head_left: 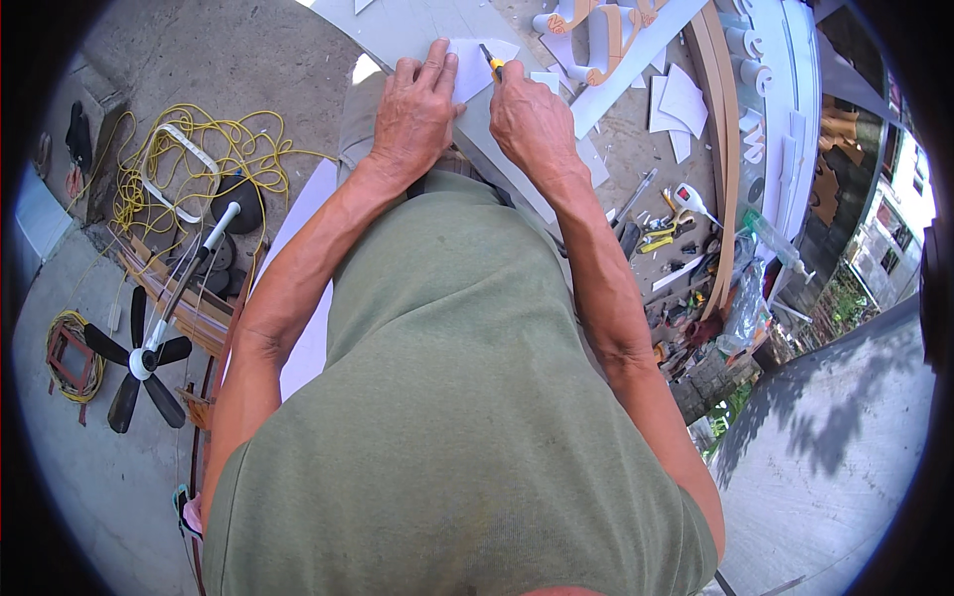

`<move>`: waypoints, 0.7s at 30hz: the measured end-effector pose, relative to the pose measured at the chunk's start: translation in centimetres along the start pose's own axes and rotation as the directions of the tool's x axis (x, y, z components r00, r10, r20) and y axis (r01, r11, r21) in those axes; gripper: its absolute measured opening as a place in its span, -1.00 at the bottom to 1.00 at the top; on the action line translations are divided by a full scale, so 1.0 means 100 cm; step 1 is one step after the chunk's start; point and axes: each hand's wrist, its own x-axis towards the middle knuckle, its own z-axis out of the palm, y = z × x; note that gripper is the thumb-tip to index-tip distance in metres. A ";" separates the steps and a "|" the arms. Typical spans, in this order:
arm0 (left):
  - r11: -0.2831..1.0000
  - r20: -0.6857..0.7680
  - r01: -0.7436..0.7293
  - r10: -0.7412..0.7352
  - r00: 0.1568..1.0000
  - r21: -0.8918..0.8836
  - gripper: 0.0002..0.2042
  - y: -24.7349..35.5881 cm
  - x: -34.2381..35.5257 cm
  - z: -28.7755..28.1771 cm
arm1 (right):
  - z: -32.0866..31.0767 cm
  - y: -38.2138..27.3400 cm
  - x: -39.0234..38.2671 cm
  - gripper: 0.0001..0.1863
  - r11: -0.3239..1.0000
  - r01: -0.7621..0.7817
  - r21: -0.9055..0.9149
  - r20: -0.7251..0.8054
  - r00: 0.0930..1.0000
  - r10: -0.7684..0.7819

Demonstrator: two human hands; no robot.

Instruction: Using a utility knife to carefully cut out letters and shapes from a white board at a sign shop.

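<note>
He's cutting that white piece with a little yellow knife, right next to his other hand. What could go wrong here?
1. The left hand presses flat on the white sheet close to the yellow utility knife in the right hand; a slip could probably cut its fingers.
2. The sheet might shift if that hand's pressure eases, spoiling the cut.
3. The yellow cable and fan lying on the ground could trip someone stepping back.
</note>
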 end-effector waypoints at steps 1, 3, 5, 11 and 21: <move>1.000 -0.004 0.000 0.000 1.000 -0.001 -0.34 0.002 -0.006 0.003 | -0.005 0.004 0.003 -0.80 0.997 0.065 -0.048 0.015 0.998 -0.065; 0.978 -0.062 0.006 -0.019 0.998 -0.209 -0.25 0.009 -0.018 0.004 | -0.012 0.013 0.007 -0.84 0.987 0.128 -0.095 0.037 0.991 -0.125; 0.991 -0.006 0.018 -0.019 1.000 -0.135 -0.22 0.009 -0.020 -0.004 | -0.016 0.023 0.012 -0.86 0.943 0.280 -0.182 0.006 0.959 -0.284; 0.991 0.043 -0.103 0.100 0.994 0.081 -0.10 -0.010 -0.017 -0.008 | -0.017 0.029 0.014 -0.86 0.924 0.325 -0.203 0.033 0.945 -0.325; 0.965 0.144 -0.096 0.062 0.988 0.243 -0.13 0.001 -0.017 -0.006 | -0.004 0.024 0.006 -0.87 0.956 0.267 -0.119 0.020 0.964 -0.266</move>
